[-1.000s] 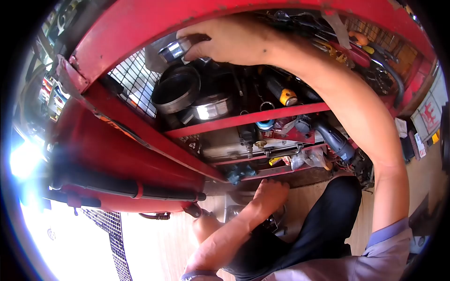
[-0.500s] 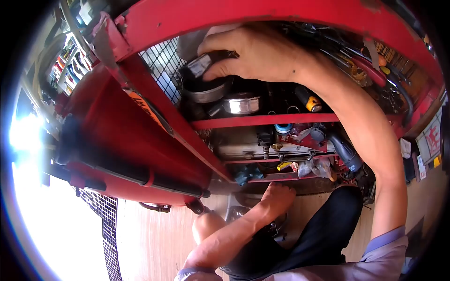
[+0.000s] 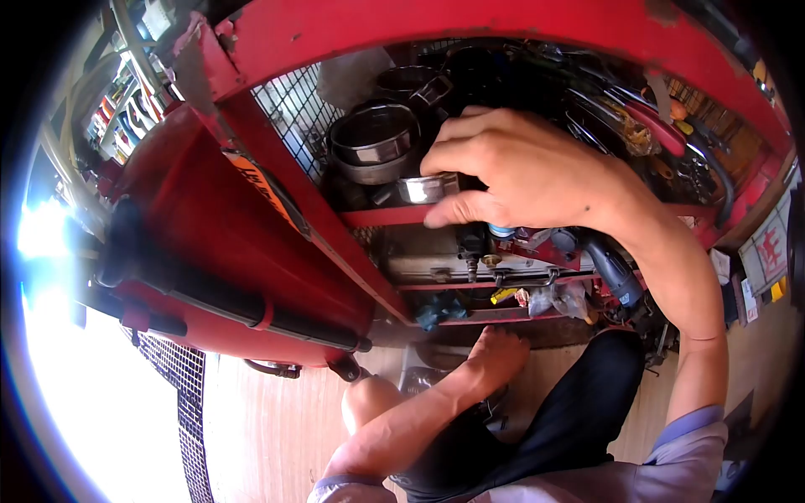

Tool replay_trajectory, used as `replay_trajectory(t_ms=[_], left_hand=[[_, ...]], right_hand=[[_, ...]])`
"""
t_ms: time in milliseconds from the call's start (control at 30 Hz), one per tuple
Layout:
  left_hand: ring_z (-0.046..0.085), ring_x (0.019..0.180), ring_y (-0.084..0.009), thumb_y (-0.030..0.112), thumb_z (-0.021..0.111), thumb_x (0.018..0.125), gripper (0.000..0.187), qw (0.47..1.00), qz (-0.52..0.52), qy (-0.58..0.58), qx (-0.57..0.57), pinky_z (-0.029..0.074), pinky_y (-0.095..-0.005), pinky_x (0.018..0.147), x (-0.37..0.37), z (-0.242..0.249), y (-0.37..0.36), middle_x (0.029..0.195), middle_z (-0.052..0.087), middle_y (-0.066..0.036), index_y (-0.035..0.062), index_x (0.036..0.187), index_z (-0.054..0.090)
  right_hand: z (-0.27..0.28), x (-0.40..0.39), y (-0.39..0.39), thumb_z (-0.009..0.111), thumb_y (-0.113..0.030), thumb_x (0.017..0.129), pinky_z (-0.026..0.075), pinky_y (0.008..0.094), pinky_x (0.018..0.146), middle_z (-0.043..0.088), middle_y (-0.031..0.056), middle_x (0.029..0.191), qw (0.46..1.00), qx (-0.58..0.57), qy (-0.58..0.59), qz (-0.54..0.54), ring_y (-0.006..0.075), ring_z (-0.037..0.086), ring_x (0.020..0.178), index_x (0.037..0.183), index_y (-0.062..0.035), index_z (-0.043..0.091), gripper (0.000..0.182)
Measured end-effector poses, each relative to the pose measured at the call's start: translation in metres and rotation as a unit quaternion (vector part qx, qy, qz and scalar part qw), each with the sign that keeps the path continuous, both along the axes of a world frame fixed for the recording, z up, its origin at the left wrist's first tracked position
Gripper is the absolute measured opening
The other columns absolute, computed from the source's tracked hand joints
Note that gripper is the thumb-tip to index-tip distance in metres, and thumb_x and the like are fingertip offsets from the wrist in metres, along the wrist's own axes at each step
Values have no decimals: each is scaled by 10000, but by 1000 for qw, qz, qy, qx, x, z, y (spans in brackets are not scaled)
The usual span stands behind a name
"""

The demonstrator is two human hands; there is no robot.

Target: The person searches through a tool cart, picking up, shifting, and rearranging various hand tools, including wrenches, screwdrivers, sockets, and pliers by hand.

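Right hand (image 3: pixel 516 172) up at the top shelf of a red cart (image 3: pixel 277 210), fingers curled, thumb and fingertips closed on a small shiny metal cup (image 3: pixel 422 189) at the shelf's front edge. Cup sits just above the red shelf lip (image 3: pixel 386 216), touching it or nearly so; can't tell which.

Left hand (image 3: pixel 496 354) low, fingers together, resting on or against something metallic near the floor; object mostly hidden by forearm and knee, so whether it grips anything can't be told. Hands well apart, one high, one low.

Counts on top shelf: two larger round metal rings (image 3: pixel 373 142) stacked left of the cup, one more dark ring (image 3: pixel 405 80) behind them, so three rings plus the one cup. Wire mesh panel (image 3: pixel 289 117) forms the shelf's left wall, one panel visible there. Right part of the shelf holds a jumble of hand tools (image 3: pixel 637 117), red and orange handles, too tangled to count.

Middle shelf: one grey metal box (image 3: pixel 419 261), one blue-capped part (image 3: pixel 501 230) just under the right hand, one dark power tool (image 3: pixel 610 267) at right, one clear plastic bag (image 3: pixel 563 299). One blue-green rag (image 3: pixel 436 310) at the lowest ledge.

One black foam-wrapped handle bar (image 3: pixel 210 302) runs along the cart's left side. Wooden floor (image 3: pixel 277 436) below, black trouser leg (image 3: pixel 570 402) bent in front.
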State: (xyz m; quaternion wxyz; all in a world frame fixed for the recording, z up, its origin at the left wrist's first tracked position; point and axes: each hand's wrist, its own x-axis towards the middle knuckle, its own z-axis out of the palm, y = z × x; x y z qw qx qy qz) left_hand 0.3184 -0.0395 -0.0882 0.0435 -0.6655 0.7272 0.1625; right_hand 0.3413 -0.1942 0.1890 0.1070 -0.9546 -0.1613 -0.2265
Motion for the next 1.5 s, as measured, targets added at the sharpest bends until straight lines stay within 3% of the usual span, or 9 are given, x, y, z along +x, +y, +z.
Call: replay_trajectory(t_ms=[267,400,433,500,600,1133,1233,1367,1500], left_hand=[[687,1055,-310,362,754,887,382,1000,9,14,14,505,-459,935,-1,17,3,1059,731,-116,81,1131,668],[687,1050,-309,354,760,881,382,1000,9,12,0,506,-458,934,-3,15,3,1034,732,-109,82,1133,666],[688,1047,-313,353,760,880,382,1000,7,14,-4,507,-458,932,-3,14,3,1032,732,-110,81,1131,666],[691,1039,-320,350,760,879,381,1000,1,15,-11,509,-460,929,-3,11,2,1029,732,-112,79,1128,664],[696,1031,-321,354,750,885,376,1000,-8,9,13,515,-464,922,-4,17,0,1040,729,-122,80,1128,664],[704,1017,-316,326,683,918,333,999,10,19,27,514,-489,920,2,-8,1,1057,737,-116,95,1158,666],[705,1004,-313,311,683,909,327,1000,7,17,9,520,-475,900,2,-8,1,1015,737,-114,88,1148,669],[706,992,-299,278,670,893,314,999,7,4,-38,532,-452,871,2,-18,7,986,736,-113,71,1128,678],[704,988,-291,239,653,883,309,1000,2,-19,10,539,-446,856,-2,-7,2,1007,735,-121,54,1130,684]], right_hand=[[10,-12,-18,762,-127,876,548,412,751,727,239,867,989,134,54,5,354,722,795,961,54,750,201],[23,-13,-30,766,-190,940,483,324,653,688,75,745,973,230,13,-7,132,584,675,989,18,748,214],[30,-13,-30,749,-167,976,500,264,764,691,24,905,970,240,31,-21,68,614,860,1057,7,712,195],[32,4,-23,713,-162,992,510,290,782,694,52,943,976,185,50,-101,99,628,839,1056,6,709,180],[3,59,-37,699,-185,968,536,423,794,712,174,840,980,57,-192,14,317,703,825,1060,1,735,210],[3,127,-30,691,-263,987,557,379,933,763,139,1140,982,68,-178,-2,279,723,1048,1158,-72,759,265],[4,113,-41,681,-202,976,561,393,905,761,158,1097,961,213,-159,75,315,722,1015,1105,-55,764,213],[25,32,-59,716,-165,971,565,388,845,736,142,1035,996,87,-7,-4,257,702,938,1104,4,707,216],[11,1,-60,690,-153,945,563,407,861,751,179,1027,997,-17,63,-38,344,716,973,1025,-27,763,166]])
